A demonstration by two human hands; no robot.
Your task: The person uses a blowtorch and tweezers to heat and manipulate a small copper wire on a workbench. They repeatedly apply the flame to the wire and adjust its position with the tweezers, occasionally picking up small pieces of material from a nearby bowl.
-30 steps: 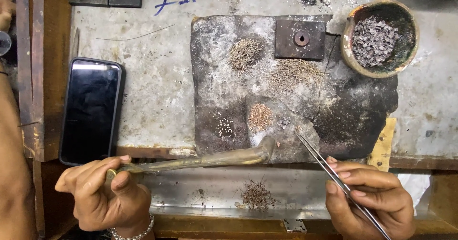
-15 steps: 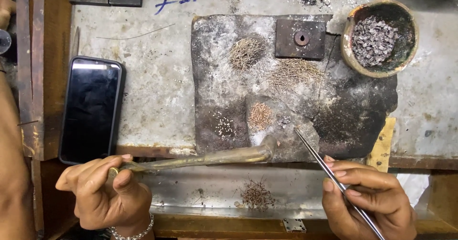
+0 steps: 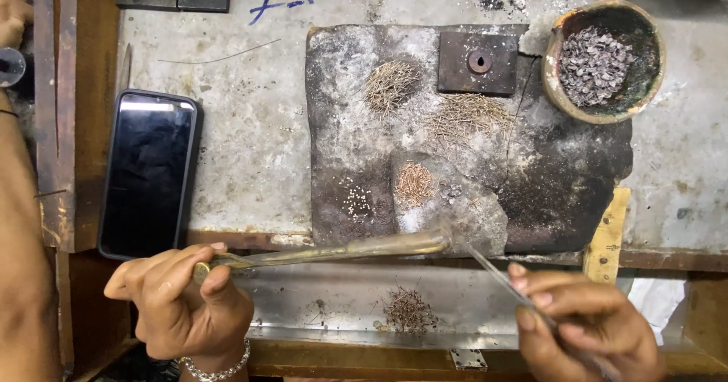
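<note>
Both hands pinch tools: left hand [image 3: 182, 306] a brass pipe [image 3: 334, 251], right hand [image 3: 588, 329], partly cropped, seemingly tweezers [image 3: 497, 276].

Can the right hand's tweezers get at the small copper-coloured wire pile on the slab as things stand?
Probably yes. The right hand holds the tweezers with their tip at the slab's near edge, just below and right of the wire pile. Only the blowpipe's tip lies close by, to the left; nothing covers the pile.
</note>
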